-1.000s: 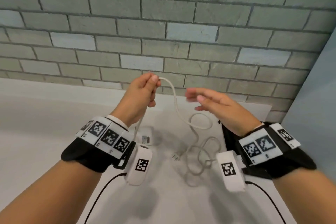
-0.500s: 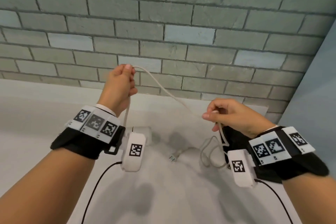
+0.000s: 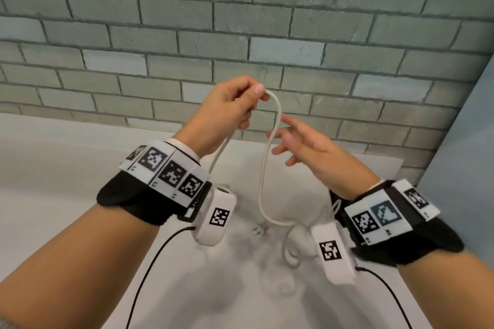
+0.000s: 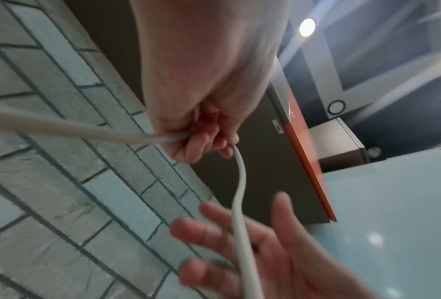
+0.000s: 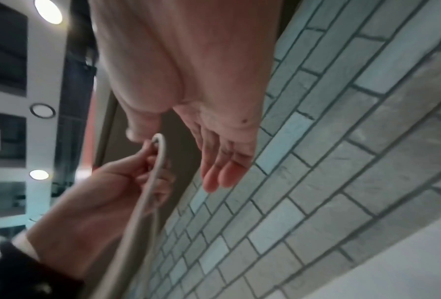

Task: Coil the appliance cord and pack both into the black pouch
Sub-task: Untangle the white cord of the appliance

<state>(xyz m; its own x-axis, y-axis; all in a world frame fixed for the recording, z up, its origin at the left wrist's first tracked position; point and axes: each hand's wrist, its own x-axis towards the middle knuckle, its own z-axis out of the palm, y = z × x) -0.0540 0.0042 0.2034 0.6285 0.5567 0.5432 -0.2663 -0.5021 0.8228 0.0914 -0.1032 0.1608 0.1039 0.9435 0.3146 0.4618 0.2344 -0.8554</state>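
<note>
The left hand (image 3: 230, 107) pinches the white appliance cord (image 3: 263, 168) at a raised bend, one strand dropping past its wrist. The right hand (image 3: 302, 144), fingers spread, sits just beside the other hanging strand, possibly brushing it. The cord's plug (image 3: 257, 231) lies on the white tabletop (image 3: 66, 195).

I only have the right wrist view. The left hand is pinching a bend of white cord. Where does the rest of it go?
Observer: In the head view, the cord hangs from the left hand in a long loop, down to loose coils on the white table.
Operator: Is the plug free?
Observer: Yes. The plug lies on the table, and neither hand holds it.
Operator: Is the right hand gripping anything?
Observer: No. In the left wrist view the cord crosses in front of the right hand, whose fingers are spread; none curl round it.
</note>
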